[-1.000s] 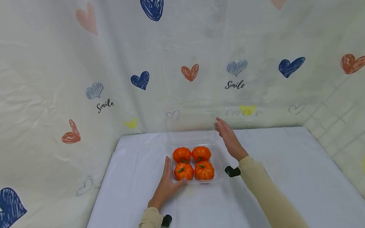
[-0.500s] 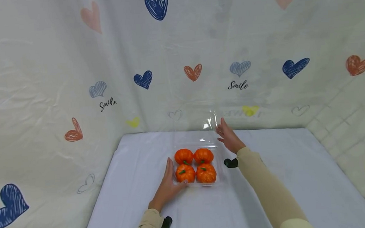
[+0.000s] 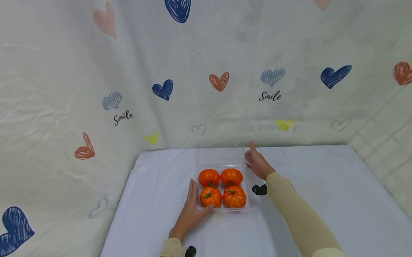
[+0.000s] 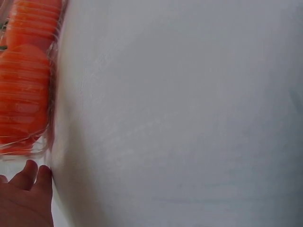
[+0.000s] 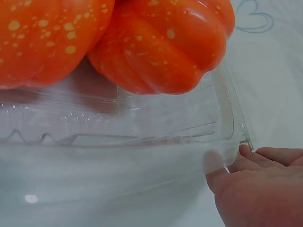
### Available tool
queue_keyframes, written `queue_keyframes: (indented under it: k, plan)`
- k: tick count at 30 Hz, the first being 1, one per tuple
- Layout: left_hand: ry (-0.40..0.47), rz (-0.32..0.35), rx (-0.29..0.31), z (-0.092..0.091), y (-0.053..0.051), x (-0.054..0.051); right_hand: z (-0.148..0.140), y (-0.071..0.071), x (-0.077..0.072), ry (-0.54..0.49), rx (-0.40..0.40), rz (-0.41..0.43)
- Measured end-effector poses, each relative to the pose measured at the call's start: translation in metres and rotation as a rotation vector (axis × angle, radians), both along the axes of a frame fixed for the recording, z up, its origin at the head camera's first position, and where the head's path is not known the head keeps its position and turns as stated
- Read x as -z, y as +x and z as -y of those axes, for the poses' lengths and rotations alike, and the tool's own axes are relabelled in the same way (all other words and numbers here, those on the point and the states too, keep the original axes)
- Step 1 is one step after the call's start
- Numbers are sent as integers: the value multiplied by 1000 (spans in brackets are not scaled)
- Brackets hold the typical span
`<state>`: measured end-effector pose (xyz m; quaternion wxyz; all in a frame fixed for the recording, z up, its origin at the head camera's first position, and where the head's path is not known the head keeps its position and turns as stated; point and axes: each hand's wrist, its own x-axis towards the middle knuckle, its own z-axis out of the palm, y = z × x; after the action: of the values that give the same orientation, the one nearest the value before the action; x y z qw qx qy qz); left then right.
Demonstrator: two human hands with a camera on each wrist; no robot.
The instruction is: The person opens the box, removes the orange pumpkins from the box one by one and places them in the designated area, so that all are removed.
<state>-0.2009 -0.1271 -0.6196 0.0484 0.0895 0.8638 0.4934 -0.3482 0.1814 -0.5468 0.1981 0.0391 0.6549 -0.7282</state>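
Several orange pumpkins (image 3: pixel 234 197) with green stems sit in a clear plastic container (image 3: pixel 237 210), whose clear hinged lid is raised at the back and hard to make out. My left hand (image 3: pixel 190 215) rests against the near left corner, fingers extended along the left side and thumb at the front edge. In the left wrist view the fingertips of that hand (image 4: pixel 28 198) lie close to the ribbed wall. At the back right, my right hand (image 3: pixel 259 163) touches the lid's edge with spread fingers. The right wrist view shows this hand (image 5: pixel 265 189) at a clear plastic corner, one fingertip seen through it.
A white cloth (image 3: pixel 146 196) covers the table. Behind and on both sides hangs a pale curtain (image 3: pixel 229 47) printed with hearts and words. Dark devices are strapped near the left wrist (image 3: pixel 190 253) and the right wrist (image 3: pixel 259 190).
The raised lid has tipped down from its more upright position, and my right hand has moved slightly down with it. My left hand has stayed at the container's corner.
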Motion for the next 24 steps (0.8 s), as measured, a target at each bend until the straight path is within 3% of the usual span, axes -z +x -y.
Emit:
queue_keyframes:
  k: [3,7,15,20,24]
  plan:
    - [1,-4,-6,-1,0,0,-1,-1,-3,75,-4,-50]
    - [26,-28,-9,-1,0,0,-1,-1,-11,231,-27,-178]
    - [29,-35,-24,-2,0,2,17,19,-34,490,-139,-344]
    - [40,-33,-18,-3,-1,2,29,32,-27,588,-241,-449]
    - [38,-20,-12,-3,-2,1,36,40,-17,636,-309,-486]
